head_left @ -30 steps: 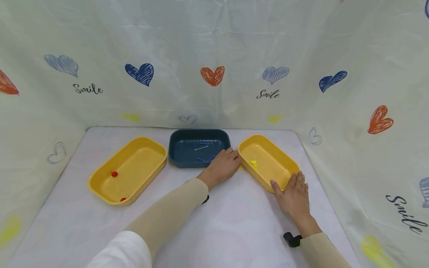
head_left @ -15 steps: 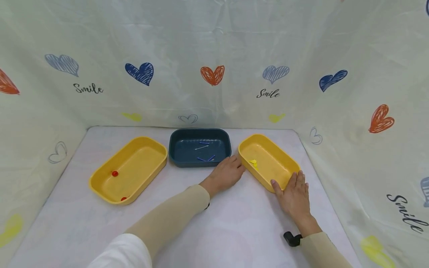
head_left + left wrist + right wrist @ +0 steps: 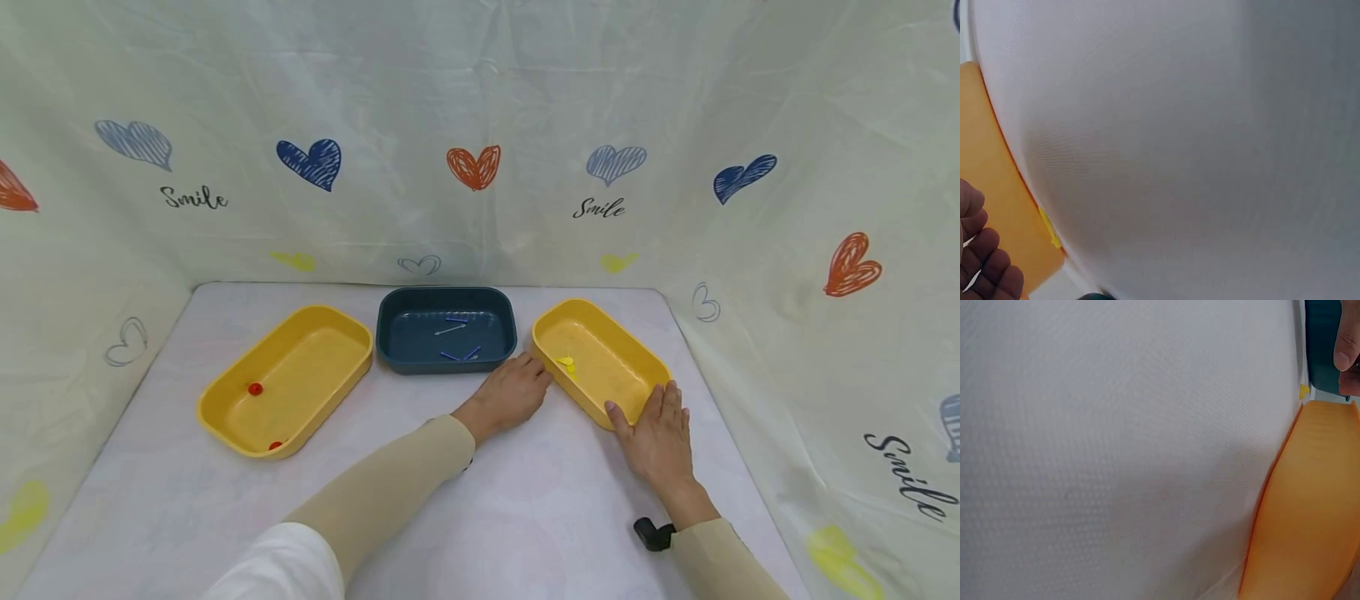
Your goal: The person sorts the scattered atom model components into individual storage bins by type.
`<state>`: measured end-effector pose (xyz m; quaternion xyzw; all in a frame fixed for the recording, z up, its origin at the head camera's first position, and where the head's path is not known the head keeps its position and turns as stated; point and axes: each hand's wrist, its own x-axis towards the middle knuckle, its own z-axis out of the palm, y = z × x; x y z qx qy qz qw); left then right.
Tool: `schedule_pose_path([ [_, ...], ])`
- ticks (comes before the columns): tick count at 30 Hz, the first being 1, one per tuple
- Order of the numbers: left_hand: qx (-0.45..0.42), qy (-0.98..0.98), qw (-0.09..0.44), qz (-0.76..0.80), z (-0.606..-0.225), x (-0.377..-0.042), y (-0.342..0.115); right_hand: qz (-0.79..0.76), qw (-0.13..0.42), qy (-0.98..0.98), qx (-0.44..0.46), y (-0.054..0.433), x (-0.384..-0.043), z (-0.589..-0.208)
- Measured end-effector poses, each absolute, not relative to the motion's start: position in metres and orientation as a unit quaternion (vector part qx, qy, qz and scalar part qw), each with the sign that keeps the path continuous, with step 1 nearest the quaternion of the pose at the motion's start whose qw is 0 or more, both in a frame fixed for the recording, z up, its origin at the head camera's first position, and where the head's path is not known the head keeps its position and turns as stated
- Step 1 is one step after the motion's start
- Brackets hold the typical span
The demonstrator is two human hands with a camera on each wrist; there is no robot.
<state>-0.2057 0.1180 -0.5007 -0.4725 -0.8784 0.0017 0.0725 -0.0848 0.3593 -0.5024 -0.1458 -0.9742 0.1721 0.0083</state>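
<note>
On the right of the table stands a yellow tray [image 3: 637,354] with small yellow pieces [image 3: 567,364] inside. My left hand [image 3: 510,393] is at its left side, fingers loosely bent and fingertips close to the tray wall; nothing shows in its grasp. At the foot of that wall lies a small yellow piece [image 3: 1049,228], also partly visible in the right wrist view; in the head view the left hand hides it. My right hand [image 3: 658,437] rests against the near right end of the tray, fingers straight, thumb by the rim.
A dark blue tray [image 3: 397,367] stands at the back middle, holding several thin blue sticks [image 3: 471,353] and a pale one. Another yellow tray [image 3: 330,350] on the left has red pieces [image 3: 256,389] in it. A printed cloth hangs behind the table.
The left hand has shifted slightly right and nearer along the right yellow tray. A yellow piece beside that tray, visible one second ago, is now hidden in the head view. The right hand stays.
</note>
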Motion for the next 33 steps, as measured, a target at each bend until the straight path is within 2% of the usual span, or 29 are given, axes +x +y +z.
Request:
schedule_pose_path([
  [4,-0.464,-0.884,0.062,-0.001,-0.503,-0.205,0.119,0.173,0.015,-0.975,-0.140,0.359,-0.084,-0.502],
  [12,-0.427,-0.904,0.007,-0.008,-0.504,-0.204,0.124,0.174,0.014,-0.974,-0.143,0.360,-0.083,-0.502],
  [23,-0.398,-0.916,-0.029,0.041,-0.510,-0.206,0.134,0.184,0.003,-0.971,-0.150,0.359,-0.084,-0.502],
  [28,-0.403,-0.913,-0.027,0.064,-0.511,-0.208,0.134,0.182,0.005,-0.972,-0.150,0.359,-0.084,-0.503],
  [33,-0.433,-0.898,-0.002,0.082,-0.511,-0.208,0.133,0.182,0.008,-0.972,-0.148,0.360,-0.086,-0.504],
])
